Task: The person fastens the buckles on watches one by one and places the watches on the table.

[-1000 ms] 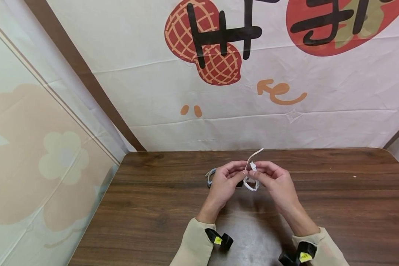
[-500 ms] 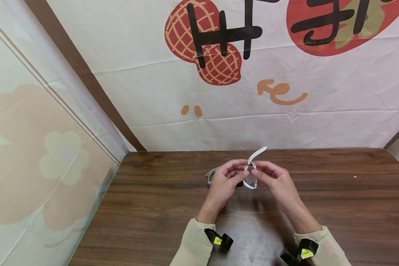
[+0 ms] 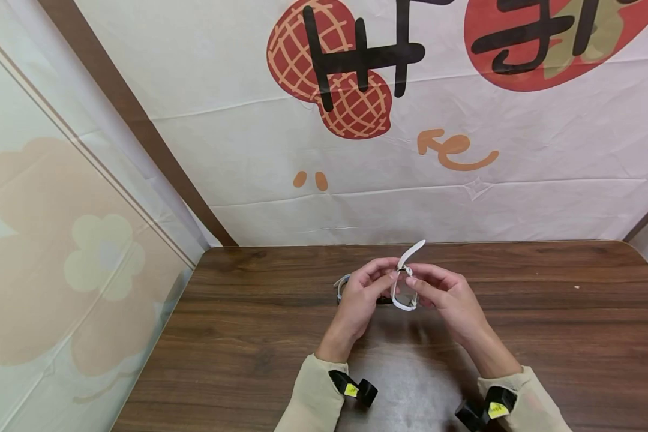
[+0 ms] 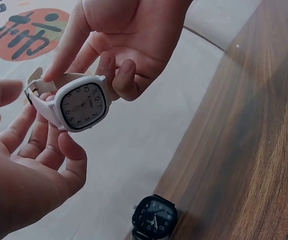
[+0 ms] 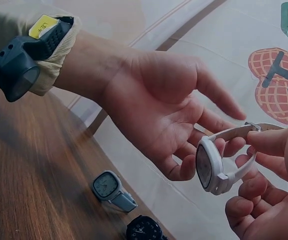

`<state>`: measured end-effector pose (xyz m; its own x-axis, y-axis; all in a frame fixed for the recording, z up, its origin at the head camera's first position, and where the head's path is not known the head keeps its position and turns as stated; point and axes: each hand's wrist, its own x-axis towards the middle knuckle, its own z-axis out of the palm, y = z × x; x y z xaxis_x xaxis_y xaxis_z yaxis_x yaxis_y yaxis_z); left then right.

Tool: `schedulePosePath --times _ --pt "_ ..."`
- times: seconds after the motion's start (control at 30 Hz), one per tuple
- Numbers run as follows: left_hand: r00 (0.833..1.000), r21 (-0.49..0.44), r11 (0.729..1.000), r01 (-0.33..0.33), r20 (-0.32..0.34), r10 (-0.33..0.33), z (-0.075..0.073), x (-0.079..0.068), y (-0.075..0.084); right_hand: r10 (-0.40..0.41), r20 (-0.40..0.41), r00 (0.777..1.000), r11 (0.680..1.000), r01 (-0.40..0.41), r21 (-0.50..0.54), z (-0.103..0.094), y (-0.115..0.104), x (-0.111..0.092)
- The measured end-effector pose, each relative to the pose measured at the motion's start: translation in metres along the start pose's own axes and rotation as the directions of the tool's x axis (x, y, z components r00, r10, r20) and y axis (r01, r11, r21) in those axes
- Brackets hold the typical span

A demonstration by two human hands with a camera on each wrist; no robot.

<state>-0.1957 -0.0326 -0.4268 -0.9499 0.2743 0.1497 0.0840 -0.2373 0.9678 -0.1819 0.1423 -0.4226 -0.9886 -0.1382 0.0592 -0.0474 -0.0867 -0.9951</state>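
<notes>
A white wristwatch (image 3: 405,307) with a square dial (image 4: 83,106) is held up between both hands above the table. Its band forms a loop, and the free end of the strap (image 3: 412,253) sticks up past the buckle (image 5: 253,126). My right hand (image 3: 449,294) pinches the strap by the buckle between thumb and fingers. Curled fingers of my left hand (image 3: 360,295) support the band from the other side; some fingertips sit within the loop. The left thumb (image 4: 3,92) stands slightly apart from the buckle. The hands partly hide the band.
Behind the hands, a black watch (image 4: 155,217) and a light blue watch (image 5: 106,185) lie on the brown wooden table (image 3: 237,336). A tiny white speck (image 3: 576,287) lies to the right. A printed cloth (image 3: 237,150) hangs along the table's back edge.
The watch has turned so the strap's free end shows its broad side, then shifted slightly left. My left thumb has drawn back from the strap. The right hand keeps its pinch.
</notes>
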Motion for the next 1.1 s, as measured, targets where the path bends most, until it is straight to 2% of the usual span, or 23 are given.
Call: schedulePosePath --times 0.23,0.4,0.67,0.83,1.1 --pt "0.996 -0.064 0.995 0.075 -0.048 -0.078 0.0008 0.0014 -0.0009 0.012 0.030 0.999 0.998 -0.010 -0.057 0.0011 0.0016 -0.0002" --pt "0.993 -0.116 0.988 0.105 -0.046 -0.111 0.0004 0.0011 0.0002 0.021 0.053 0.998 0.998 -0.017 -0.068 0.0012 0.0030 -0.0002" --pt "0.978 -0.129 0.973 0.190 -0.066 -0.200 -0.0010 0.0009 0.0028 0.024 0.099 0.995 0.996 -0.016 -0.084 -0.0003 0.0058 0.0007" --pt "0.975 -0.135 0.970 0.201 -0.070 -0.212 -0.0015 0.0017 0.0031 -0.012 0.128 0.992 0.997 0.021 -0.070 -0.0005 0.0066 0.0009" --pt "0.972 -0.132 0.968 0.214 -0.068 -0.225 -0.0029 0.0016 0.0051 -0.015 0.134 0.991 0.996 0.027 -0.089 0.0008 0.0065 0.0007"
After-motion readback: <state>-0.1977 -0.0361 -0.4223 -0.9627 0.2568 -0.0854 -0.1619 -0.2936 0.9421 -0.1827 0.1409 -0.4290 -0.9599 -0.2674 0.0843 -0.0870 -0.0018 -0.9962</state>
